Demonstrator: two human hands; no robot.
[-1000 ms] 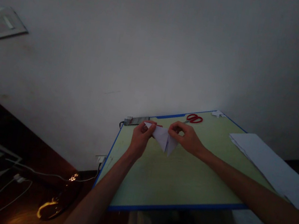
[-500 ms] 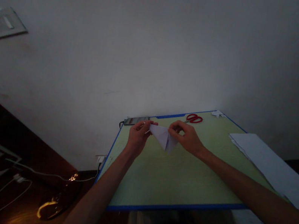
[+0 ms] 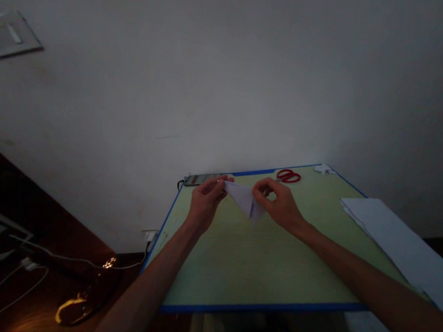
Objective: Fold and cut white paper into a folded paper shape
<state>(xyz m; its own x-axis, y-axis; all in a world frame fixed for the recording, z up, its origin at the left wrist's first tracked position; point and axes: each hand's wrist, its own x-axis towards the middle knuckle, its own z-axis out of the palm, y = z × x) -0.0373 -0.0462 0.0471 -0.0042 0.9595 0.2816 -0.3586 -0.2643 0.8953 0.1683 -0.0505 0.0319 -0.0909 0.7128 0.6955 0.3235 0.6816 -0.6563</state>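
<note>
A small piece of folded white paper (image 3: 242,196) is held up over the table between my two hands. It has a triangular shape, with one corner pointing down and a fold standing out near its right side. My left hand (image 3: 206,197) pinches its left corner between thumb and fingers. At the upper right edge, my right hand (image 3: 277,201) grips the paper with thumb and forefinger, hiding that part. Just behind my right hand lie red-handled scissors (image 3: 289,176), their blades mostly covered by the hand. A phone (image 3: 201,179) lies behind my left hand.
The pale green table (image 3: 255,268) has blue edges and stands against a grey wall (image 3: 238,67). White paper sheets (image 3: 408,242) lie at its right side, overhanging the edge. Small paper scraps (image 3: 324,169) sit at the far corner. A white cable (image 3: 78,260) runs at the left.
My right hand and the paper have shifted very slightly to the right, and the paper's lower part looks a little narrower. Both hands keep their hold.
</note>
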